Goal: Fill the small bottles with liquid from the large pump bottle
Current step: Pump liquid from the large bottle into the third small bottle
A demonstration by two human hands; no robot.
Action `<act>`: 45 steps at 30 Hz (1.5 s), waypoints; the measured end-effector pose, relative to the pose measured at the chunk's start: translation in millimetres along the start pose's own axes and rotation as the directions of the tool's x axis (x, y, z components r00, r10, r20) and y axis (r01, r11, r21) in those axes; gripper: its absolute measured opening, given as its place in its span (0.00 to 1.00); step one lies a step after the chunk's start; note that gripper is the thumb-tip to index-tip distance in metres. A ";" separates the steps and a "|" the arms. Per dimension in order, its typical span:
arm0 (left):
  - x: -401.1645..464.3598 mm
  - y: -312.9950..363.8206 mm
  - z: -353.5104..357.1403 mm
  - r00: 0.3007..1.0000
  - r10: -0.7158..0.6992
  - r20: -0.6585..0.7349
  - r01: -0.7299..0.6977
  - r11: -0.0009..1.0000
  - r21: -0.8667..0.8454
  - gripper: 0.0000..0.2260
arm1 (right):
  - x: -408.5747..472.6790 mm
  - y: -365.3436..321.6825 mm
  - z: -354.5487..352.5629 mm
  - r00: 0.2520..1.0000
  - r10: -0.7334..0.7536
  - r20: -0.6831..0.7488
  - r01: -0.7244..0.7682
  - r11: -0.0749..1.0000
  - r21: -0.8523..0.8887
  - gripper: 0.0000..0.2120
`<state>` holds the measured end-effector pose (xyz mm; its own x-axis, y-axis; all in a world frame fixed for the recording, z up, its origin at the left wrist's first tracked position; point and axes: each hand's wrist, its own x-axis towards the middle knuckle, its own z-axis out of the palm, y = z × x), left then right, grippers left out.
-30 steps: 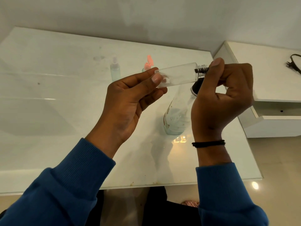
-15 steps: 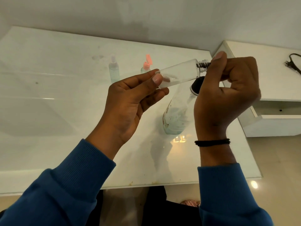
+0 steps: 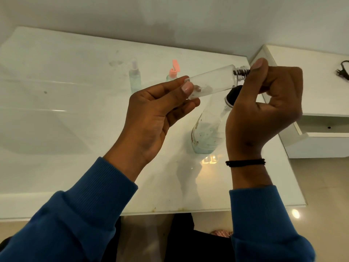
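My left hand [image 3: 156, 114] pinches the base of a small clear bottle [image 3: 213, 81], held nearly level above the white table [image 3: 75, 129] with its threaded neck pointing right. My right hand [image 3: 264, 103] is closed around the bottle's cap at that neck; the cap itself is hidden by my fingers. Below the hands stands a large clear bottle [image 3: 205, 135] with a black top and a little bluish liquid at the bottom. Farther back stand a small spray bottle [image 3: 135, 78] with pale liquid and a small bottle with an open pink flip cap [image 3: 173, 71].
A white cabinet [image 3: 317, 110] with an open shelf stands to the right of the table, a black cable [image 3: 342, 71] on top. The table's front edge runs just above my sleeves. A wall rises behind the table.
The small bottle has tilted, neck end rising slightly. My right hand has shifted up and turned at the neck. The bottles on the table have not moved.
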<state>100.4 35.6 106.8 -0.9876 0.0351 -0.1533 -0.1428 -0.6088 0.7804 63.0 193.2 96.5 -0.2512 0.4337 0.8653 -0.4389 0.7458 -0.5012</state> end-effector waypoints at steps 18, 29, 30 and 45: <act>0.9 1.9 -1.7 1.000 0.000 0.000 0.000 1.000 -0.015 0.18 | 1.1 -1.0 1.3 1.000 0.000 0.008 0.000 1.000 0.016 0.16; 2.2 2.0 -2.7 1.000 -0.009 -0.010 0.009 1.000 -0.012 0.14 | 2.7 -6.4 2.2 0.997 0.066 0.027 -0.068 0.995 0.074 0.14; 2.4 1.7 -2.2 1.000 -0.008 -0.007 0.008 1.000 -0.011 0.14 | 6.4 -8.0 1.6 0.994 0.100 0.040 -0.103 0.992 0.075 0.14; 2.9 -0.6 -0.5 1.000 -0.002 0.007 0.002 1.000 -0.021 0.16 | 22.3 -9.6 14.9 0.805 0.447 0.390 -0.548 0.812 0.199 0.18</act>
<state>97.6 35.7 105.6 -0.9878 0.0418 -0.1502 -0.1431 -0.6256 0.7669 48.8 188.2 120.7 -0.7351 0.4854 0.4733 -0.3906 0.2673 -0.8809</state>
